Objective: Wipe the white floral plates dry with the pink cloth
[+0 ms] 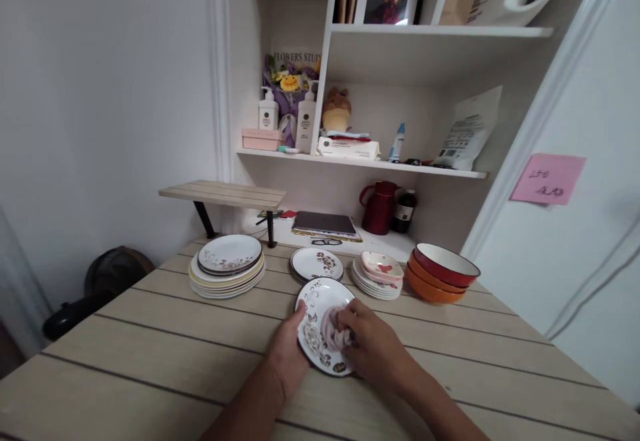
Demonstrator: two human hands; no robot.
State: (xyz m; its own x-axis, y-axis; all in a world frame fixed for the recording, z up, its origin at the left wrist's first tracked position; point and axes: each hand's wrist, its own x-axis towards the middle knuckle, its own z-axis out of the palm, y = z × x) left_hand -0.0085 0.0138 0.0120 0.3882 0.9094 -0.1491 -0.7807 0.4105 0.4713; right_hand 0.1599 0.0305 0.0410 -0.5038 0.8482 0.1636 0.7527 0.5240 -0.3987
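A white plate [313, 307] with a brown floral pattern and dark rim is tilted up above the table, its face toward me. My left hand [290, 351] grips its left edge, thumb over the rim and the other fingers hidden behind. In my right hand [373, 344] is a bunched, pale pinkish cloth [334, 329], pressed against the face of the plate. Just behind stands a short stack of similar floral plates [316, 264].
On the table [200, 361], a taller plate stack [229, 271] stands left, below a small raised shelf [225, 194]. To the right are small dishes [377, 274] and stacked orange and red bowls [440, 274]. A red jug [380, 209], dark bottle [404, 213] and laptop [325, 223] sit behind.
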